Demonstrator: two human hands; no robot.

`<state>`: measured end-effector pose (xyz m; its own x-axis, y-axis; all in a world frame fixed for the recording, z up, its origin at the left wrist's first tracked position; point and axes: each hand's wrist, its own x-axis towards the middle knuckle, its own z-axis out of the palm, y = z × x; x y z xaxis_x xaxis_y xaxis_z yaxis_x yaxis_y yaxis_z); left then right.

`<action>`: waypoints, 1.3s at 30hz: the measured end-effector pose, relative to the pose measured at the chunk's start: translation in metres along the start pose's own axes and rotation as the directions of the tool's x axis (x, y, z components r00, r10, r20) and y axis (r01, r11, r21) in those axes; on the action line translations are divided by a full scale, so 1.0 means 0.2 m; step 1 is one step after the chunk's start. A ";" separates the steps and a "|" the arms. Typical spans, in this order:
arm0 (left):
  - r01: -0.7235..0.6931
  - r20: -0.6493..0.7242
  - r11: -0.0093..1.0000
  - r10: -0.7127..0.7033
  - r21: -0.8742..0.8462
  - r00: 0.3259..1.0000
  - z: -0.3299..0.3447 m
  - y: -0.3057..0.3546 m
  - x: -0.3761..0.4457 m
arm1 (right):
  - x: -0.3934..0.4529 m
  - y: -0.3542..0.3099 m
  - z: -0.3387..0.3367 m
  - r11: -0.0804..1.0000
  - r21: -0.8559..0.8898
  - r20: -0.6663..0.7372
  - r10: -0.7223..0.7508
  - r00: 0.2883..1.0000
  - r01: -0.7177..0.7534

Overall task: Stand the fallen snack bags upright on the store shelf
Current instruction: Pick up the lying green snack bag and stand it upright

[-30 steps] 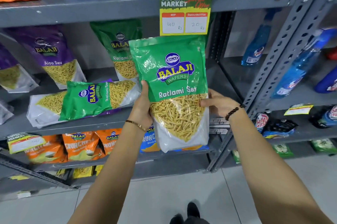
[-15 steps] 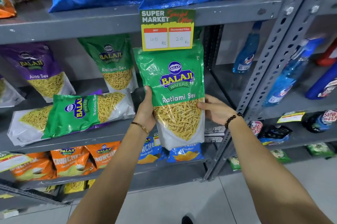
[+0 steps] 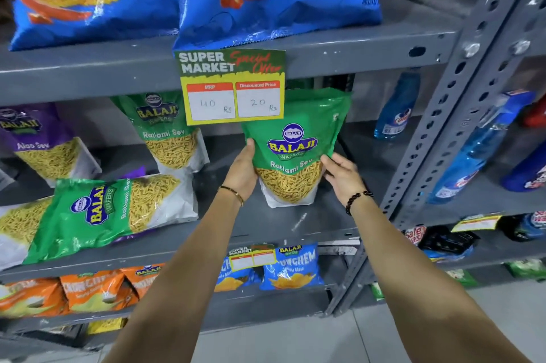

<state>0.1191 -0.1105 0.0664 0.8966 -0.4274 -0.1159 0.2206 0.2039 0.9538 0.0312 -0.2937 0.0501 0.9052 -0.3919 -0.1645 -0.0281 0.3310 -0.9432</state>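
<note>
Green plastic Ratlami Sev pouch (image 3: 291, 153), upright on grey metal shelf (image 3: 310, 224), gripped by left hand (image 3: 240, 173) and right hand (image 3: 342, 175). Could topple on release: top-heavy, leaning under yellow price tag (image 3: 232, 86).

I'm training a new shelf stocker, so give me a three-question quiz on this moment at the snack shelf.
1. True or false: the green Ratlami Sev bag between the left hand and right hand is upright.
2. Which discounted price is on the offer tag? A) 20 B) 40 C) 60
3. How does the other green bag at the shelf's front left lie?

Key: 1 true; 2 A; 3 fallen on its side.
</note>
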 end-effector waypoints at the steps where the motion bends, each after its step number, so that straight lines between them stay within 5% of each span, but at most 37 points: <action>1: 0.004 -0.002 1.000 -0.004 -0.005 1.000 0.00 0.00 0.00 | 0.01 0.00 0.00 1.000 0.020 -0.019 0.008 1.000 -0.007; 13: 0.014 -0.034 0.998 -0.012 0.068 0.999 -0.08 -0.02 -0.14 | -0.03 0.06 0.05 0.991 0.135 -0.286 0.051 0.957 -0.013; 18: 0.067 -0.139 0.989 -0.048 0.132 0.989 -0.23 0.01 -0.29 | -0.11 0.20 0.13 0.989 0.146 -0.574 0.093 0.814 -0.011; 22: 0.210 -0.269 0.968 -0.241 -0.140 0.932 -0.42 -0.02 -0.43 | -0.21 0.33 0.29 0.987 0.163 -0.729 0.129 0.672 -0.014; 27: 0.306 -0.305 0.828 -0.477 -0.470 0.824 -0.65 -0.10 -0.65 | -0.38 0.47 0.59 0.991 0.093 -0.759 0.133 0.638 -0.095; 29: 0.275 -0.326 0.799 -0.495 -0.535 0.806 -0.74 -0.10 -0.69 | -0.43 0.50 0.72 0.989 0.046 -0.735 0.130 0.666 -0.142; 34: 0.187 -0.345 0.801 -0.439 -0.569 0.830 -0.87 -0.04 -0.71 | -0.47 0.52 1.02 0.974 -0.086 -0.439 0.153 0.886 -0.211; 39: 0.158 -0.360 0.783 -0.442 -0.601 0.822 -0.91 -0.02 -0.67 | -0.37 0.43 1.26 0.775 -0.630 -0.105 -0.016 0.994 -0.054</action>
<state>0.0678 0.1058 0.0271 0.7772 -0.1244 -0.6169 0.5456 0.6216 0.5620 0.0682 -0.0188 0.0537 0.8560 -0.4850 -0.1790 -0.3380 -0.2631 -0.9036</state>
